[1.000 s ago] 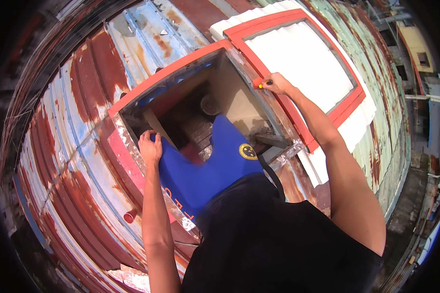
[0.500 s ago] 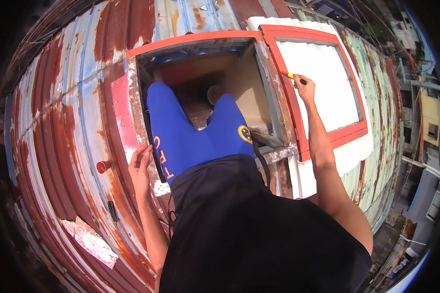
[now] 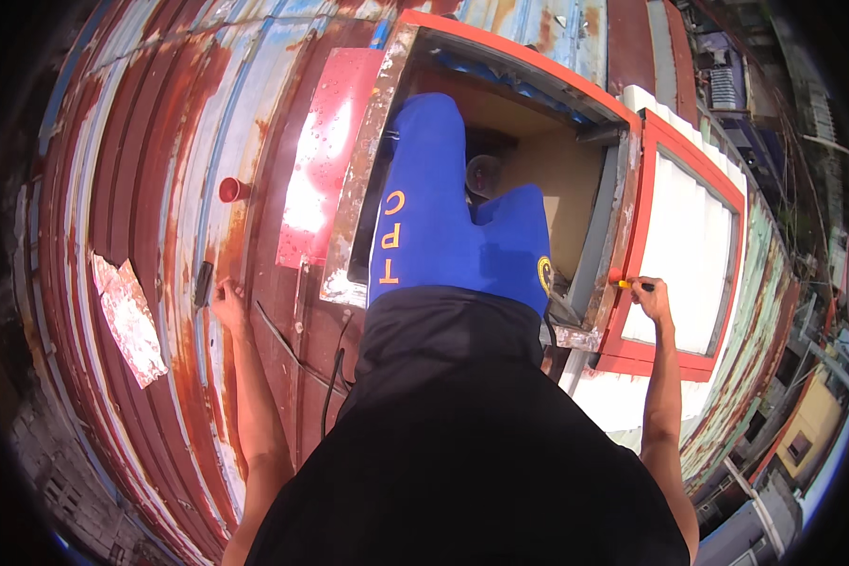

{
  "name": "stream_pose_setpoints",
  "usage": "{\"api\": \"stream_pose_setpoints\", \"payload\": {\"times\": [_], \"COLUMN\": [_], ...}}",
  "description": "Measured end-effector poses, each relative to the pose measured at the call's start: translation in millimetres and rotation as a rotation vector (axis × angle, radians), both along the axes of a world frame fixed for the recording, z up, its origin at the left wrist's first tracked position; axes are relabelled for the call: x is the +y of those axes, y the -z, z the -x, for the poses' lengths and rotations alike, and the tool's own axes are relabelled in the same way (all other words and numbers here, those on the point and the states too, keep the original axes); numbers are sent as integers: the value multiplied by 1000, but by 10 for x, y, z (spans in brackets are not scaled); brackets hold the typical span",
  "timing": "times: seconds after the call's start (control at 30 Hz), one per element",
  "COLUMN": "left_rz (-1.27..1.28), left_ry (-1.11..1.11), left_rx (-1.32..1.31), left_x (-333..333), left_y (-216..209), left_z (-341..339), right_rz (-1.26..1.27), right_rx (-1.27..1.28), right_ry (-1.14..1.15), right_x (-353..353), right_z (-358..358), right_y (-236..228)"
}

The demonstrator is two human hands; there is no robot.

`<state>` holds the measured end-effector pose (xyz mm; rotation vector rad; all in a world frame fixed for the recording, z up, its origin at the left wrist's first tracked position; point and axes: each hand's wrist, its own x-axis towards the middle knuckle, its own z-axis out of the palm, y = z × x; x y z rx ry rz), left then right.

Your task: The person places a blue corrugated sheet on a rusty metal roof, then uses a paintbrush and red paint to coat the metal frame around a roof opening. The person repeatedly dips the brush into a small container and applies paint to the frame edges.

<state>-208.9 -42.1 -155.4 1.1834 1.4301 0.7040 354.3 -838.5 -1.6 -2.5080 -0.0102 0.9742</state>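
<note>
My right hand is closed around a paintbrush with a yellow and black handle. The brush's red tip meets the inner side of a red-painted frame, which surrounds a white panel. On the roof at the left, my left hand is low beside a small black object. Its fingers look bent, but I cannot tell whether they touch that object. A red cup lies or stands farther up the roof. My legs in blue go down into a hatch opening with a partly red rim.
Rusty corrugated roofing spreads left. A wet, shiny red sheet lies beside the hatch, and a peeling, paint-flecked scrap lies far left. A dark cord runs near my left side. Buildings stand beyond the right edge.
My left hand has moved from the hatch's edge to beside the black object. My right hand has brought the brush down along the red frame toward me. The view has turned.
</note>
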Motion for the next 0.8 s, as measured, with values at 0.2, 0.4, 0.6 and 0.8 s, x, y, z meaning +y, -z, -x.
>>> {"api": "stream_pose_setpoints", "payload": {"times": [0.2,0.4,0.6,0.8], "left_rz": [-205,-130,-132,-124], "left_ry": [134,10,-56,-128], "left_rx": [691,633,533,423], "left_x": [424,682,1138,1438], "left_y": [373,995,1489,1811], "left_z": [-242,-840,-1338,-1542], "right_rz": [-9,74,76,160], "right_rx": [-73,-166,-248,-301], "right_ry": [126,54,53,99], "right_x": [376,536,676,838], "right_z": [-219,-730,-930,-1078], "right_y": [-370,-626,-959,-1087]}}
